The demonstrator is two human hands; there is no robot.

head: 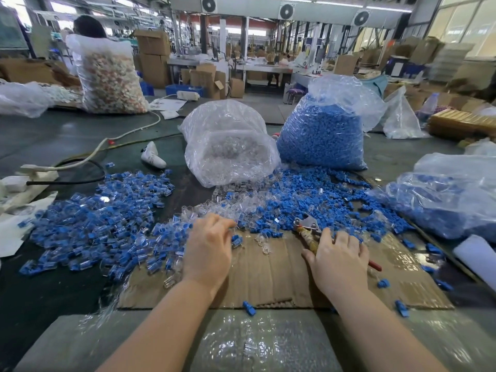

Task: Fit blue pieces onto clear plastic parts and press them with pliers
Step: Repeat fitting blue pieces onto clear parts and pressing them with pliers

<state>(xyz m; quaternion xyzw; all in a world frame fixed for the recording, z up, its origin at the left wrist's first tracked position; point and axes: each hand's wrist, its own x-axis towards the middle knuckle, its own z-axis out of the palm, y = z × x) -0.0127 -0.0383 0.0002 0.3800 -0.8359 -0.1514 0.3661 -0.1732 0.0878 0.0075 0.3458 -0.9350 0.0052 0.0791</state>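
My left hand [208, 248] lies palm down on the cardboard sheet [271, 275], its curled fingertips in the loose clear plastic parts [214, 208]; whether it pinches one is hidden. My right hand [339, 260] lies over the pliers [308, 226], whose metal jaws stick out past my fingers and whose red handle tip shows at the right. Loose blue pieces [300, 200] are heaped just beyond both hands. A large pile of fitted blue-and-clear parts [102, 221] spreads to the left.
A clear bag of clear parts [228, 149] and a bag of blue pieces [324, 132] stand behind the heap. Another bag of blue pieces [442, 200] lies at the right. A white cable [112, 140] runs at the left. A person [90, 26] sits far back left.
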